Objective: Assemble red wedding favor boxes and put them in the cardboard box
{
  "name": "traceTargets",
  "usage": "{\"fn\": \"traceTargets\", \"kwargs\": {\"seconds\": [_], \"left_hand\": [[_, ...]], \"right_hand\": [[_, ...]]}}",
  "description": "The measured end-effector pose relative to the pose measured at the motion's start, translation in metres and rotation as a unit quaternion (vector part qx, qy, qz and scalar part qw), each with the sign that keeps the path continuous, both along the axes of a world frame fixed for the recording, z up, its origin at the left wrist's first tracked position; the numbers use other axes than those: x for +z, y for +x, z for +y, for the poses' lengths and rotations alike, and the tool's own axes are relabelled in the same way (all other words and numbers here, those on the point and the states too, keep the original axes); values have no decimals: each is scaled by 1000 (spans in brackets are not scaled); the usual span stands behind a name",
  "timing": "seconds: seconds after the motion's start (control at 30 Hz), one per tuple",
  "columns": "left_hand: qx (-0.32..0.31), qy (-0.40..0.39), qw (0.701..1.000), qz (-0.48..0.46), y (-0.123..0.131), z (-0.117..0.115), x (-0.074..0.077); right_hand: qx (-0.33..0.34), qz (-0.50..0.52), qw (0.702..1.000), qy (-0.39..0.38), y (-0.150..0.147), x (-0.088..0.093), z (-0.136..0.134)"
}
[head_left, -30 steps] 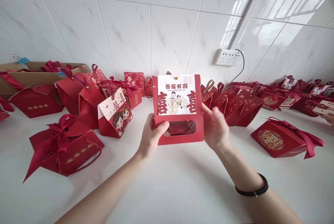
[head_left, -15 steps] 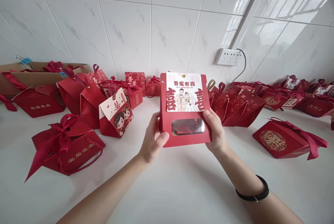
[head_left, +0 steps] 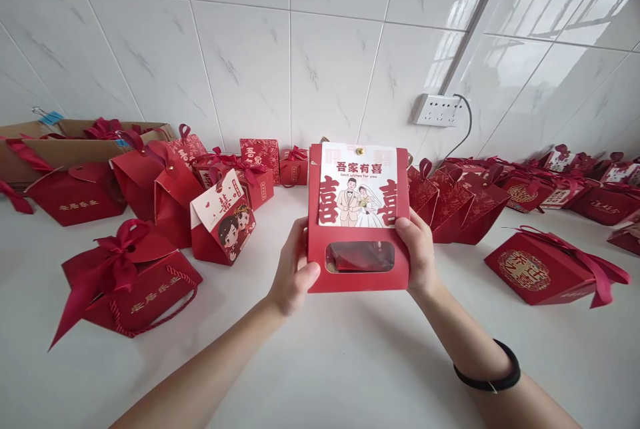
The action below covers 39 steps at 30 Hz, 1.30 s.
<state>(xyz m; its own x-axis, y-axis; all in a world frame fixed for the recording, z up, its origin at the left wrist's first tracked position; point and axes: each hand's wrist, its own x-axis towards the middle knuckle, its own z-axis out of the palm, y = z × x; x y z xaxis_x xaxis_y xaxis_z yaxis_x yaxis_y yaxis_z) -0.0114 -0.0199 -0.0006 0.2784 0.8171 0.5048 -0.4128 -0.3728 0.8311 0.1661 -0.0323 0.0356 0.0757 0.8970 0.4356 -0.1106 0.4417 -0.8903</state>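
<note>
Between my hands is a red gift box (head_left: 359,284), held upright above the white table. Its front bears a white flap with a drawn bride and groom, a gold stud at the top, and a clear oval window low down. My left hand (head_left: 295,272) grips the lower left side, thumb on the front edge. On the right side my right hand (head_left: 419,249) is closed round the edge, its thumb by the flap's lower corner. The fingers behind the box are hidden. Something red shows through the window.
At left stand a ribboned red box (head_left: 150,282) with a rope handle and a couple-print box (head_left: 215,242). A cardboard carton (head_left: 155,132) is behind them. To the right lies a bow-tied box (head_left: 530,266), with several more behind. A socket (head_left: 440,111) sits on the tiled wall.
The gift box has tipped to face me more squarely and come slightly lower and nearer. Its window has lost its bright glare. Both hands keep their hold.
</note>
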Motion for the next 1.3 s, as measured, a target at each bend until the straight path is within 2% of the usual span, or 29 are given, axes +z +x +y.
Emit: {"fn": "traceTargets", "kwargs": {"seconds": [0.1,0.2,0.3,0.4,0.7,1.0,1.3], "left_hand": [[-7,0,1000,-13,-2,4,2],[-6,-49,998,-43,-1,5,5],[-1,-106,993,-61,1,4,8],[-11,-130,990,-59,3,2,9],[-3,-100,994,-52,-1,2,7],[11,-103,994,-38,-3,3,7],[-19,-69,995,-64,-2,4,8]], "right_hand": [[-11,-26,999,26,0,2,-2],[1,-64,997,44,-3,1,-3],[13,-78,996,37,-8,-2,-3],[18,-67,997,23,-9,-5,-2],[41,-46,998,28,-4,-10,-1],[44,-42,998,23,-2,-13,1],[54,-38,997,43,-2,-13,3]]}}
